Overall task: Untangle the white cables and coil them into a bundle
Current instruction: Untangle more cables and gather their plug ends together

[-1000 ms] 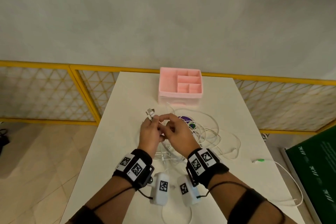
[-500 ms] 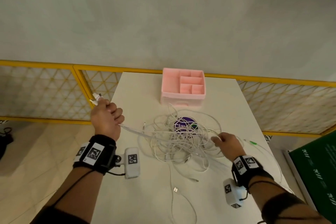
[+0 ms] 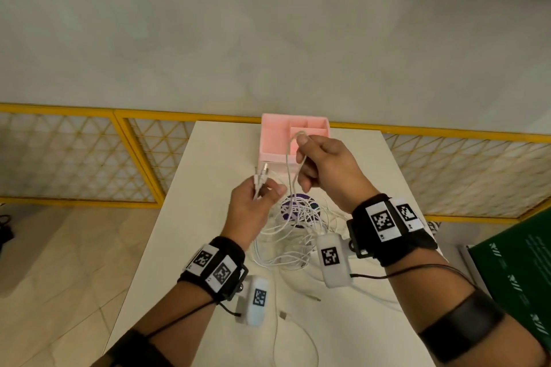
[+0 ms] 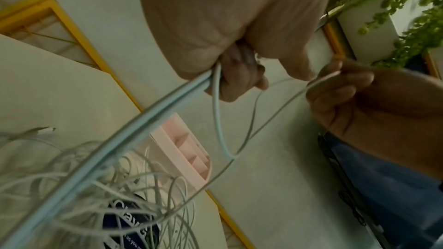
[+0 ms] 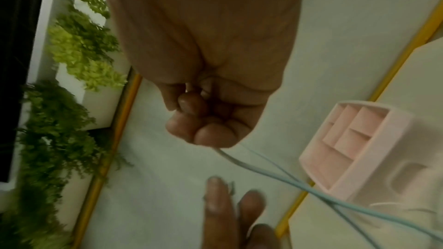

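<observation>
1. Your left hand [image 3: 253,205] is raised, fingers curled, gripping thin white cable ends [image 3: 261,179].
2. Your right hand [image 3: 325,170] is just beside it, higher, pinching a white cable loop [image 3: 290,155].

White cables [image 3: 293,235]: thin, several, in a loose tangle of overlapping loops on the bench [image 3: 208,164], spread across a round purple disc [image 3: 299,209]. A few strands rise out of the heap. Three connector ends [image 3: 261,176] stand up together, gripped in the left hand [image 3: 253,211]. One strand arches in a narrow loop [image 3: 290,158] higher up, pinched by the right hand [image 3: 325,170], both legs of the loop dropping back toward the tangle. Nearer the bench's front edge, a loose plug end [image 3: 282,315] lies flat, its cable trailing off in a slack curve.
</observation>
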Motion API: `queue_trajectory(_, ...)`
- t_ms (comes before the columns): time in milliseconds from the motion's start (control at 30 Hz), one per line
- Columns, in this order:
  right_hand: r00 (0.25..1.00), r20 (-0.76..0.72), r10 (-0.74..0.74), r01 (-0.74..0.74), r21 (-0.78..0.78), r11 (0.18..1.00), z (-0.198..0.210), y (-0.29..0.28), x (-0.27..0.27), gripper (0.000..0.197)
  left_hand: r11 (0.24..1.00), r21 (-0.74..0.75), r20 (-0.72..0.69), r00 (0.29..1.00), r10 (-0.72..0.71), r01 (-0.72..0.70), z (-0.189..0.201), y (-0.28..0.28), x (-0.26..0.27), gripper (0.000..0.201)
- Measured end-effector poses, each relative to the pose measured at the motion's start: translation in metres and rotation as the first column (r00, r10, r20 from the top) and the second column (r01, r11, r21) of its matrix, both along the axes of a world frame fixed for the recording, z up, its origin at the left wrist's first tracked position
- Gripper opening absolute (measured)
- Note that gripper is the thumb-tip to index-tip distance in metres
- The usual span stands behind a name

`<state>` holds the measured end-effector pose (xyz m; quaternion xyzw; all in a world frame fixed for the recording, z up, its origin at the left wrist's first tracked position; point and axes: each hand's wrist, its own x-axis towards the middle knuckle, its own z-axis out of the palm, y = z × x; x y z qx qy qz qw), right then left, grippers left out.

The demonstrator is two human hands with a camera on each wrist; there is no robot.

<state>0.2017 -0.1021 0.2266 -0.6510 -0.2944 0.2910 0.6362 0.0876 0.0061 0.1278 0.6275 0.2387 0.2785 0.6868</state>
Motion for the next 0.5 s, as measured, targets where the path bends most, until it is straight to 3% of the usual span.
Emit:
queue_trajectory(100, 0.999, -0.005, 0.041, -0.041, 0.077, 0.996, 0.006, 0.002, -0.006, 0.036, 0.996, 0.021, -0.006, 0.996, -0.090, 0.090, 0.000, -0.007, 0.005, 0.004)
queue_trajectory(200, 0.999, -0.027, 0.039, -0.036, 0.127, 0.991, -0.001, 0.000, -0.005, 0.031, 0.993, 0.059, -0.029, 0.994, -0.101, 0.103, -0.001, -0.009, 0.007, 0.016)
queue_trajectory(300, 0.999, -0.048, -0.004, 0.012, 0.149, 0.989, -0.023, -0.006, -0.002, 0.028, 0.991, 0.066, -0.033, 0.993, -0.116, 0.118, 0.008, -0.012, 0.005, 0.015)
queue_trajectory(400, 0.997, 0.022, -0.076, 0.074, 0.055, 0.996, -0.062, -0.014, -0.004, 0.026, 0.999, -0.036, -0.005, 0.999, -0.040, 0.039, 0.017, -0.005, 0.005, 0.022)
queue_trajectory(500, 0.993, 0.112, 0.029, -0.010, -0.170, 0.985, -0.109, -0.020, -0.009, 0.013, 0.988, -0.154, 0.061, 0.998, 0.006, 0.003, 0.030, 0.001, 0.007, 0.013)
